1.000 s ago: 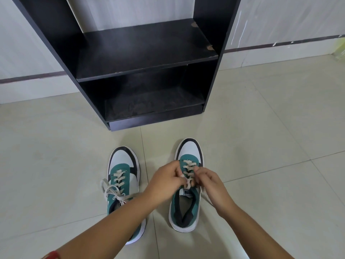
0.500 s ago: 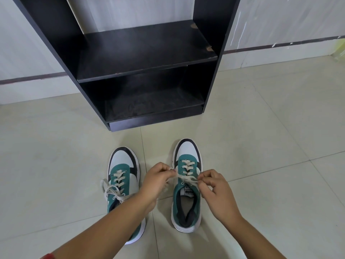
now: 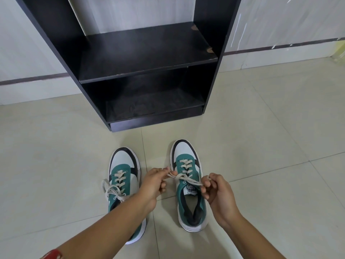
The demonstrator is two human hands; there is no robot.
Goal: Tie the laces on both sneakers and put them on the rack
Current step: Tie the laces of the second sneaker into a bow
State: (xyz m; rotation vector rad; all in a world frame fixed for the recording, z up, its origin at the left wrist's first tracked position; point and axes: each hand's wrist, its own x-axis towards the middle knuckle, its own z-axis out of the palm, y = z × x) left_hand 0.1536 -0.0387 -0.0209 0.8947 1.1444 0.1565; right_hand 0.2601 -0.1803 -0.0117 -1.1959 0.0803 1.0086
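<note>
Two green, white and black sneakers stand side by side on the floor, toes pointing at the rack. The left sneaker point(image 3: 122, 176) has its cream laces in a bow; my left forearm covers its heel. Over the right sneaker point(image 3: 188, 186), my left hand point(image 3: 152, 186) pinches one cream lace end point(image 3: 183, 178) and my right hand point(image 3: 217, 193) pinches the other, stretched taut across the tongue. The black rack point(image 3: 147, 57) stands just beyond the toes, with both visible shelves bare.
Pale tiled floor point(image 3: 261, 146) spreads all around the shoes. A white wall with a dark stripe runs behind the rack. Something yellowish point(image 3: 339, 51) sits at the far right edge. A red band shows on my left wrist.
My hands have moved apart from the middle of the right sneaker, pulling the two lace ends outward and tight. Neither sneaker has shifted.
</note>
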